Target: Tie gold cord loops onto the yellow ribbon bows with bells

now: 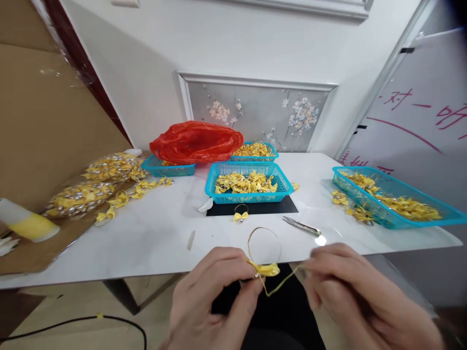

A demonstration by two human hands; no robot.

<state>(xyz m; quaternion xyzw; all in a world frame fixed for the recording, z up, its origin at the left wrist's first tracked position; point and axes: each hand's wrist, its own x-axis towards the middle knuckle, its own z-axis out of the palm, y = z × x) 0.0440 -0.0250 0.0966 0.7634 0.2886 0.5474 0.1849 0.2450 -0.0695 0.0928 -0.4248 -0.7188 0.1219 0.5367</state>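
A small yellow bow (268,269) with a thin gold loop (264,245) sits between the two hands, just in front of the table (153,233) edge. The left hand (211,296) pinches the bow at its knot, fingers pressed together on it. The right hand (350,287) is closed on a yellow string (280,284) that runs out from the bow; this hand is blurry.

On the table, past the loop, lie a finished bow ring (241,214) and small snips (302,226). Behind them a blue basket (248,182) full of yellow bows stands on a black mat (284,206). Another long basket (394,201) of bows is at the right, with a few loose bows (346,204) beside it. Two more baskets (168,169) stand farther back, one partly under a red bag (197,141). At the left are clear packs (95,182) of bows and a white-and-yellow tube (27,221) on cardboard (36,253). Nothing lies between the hands and the snips.
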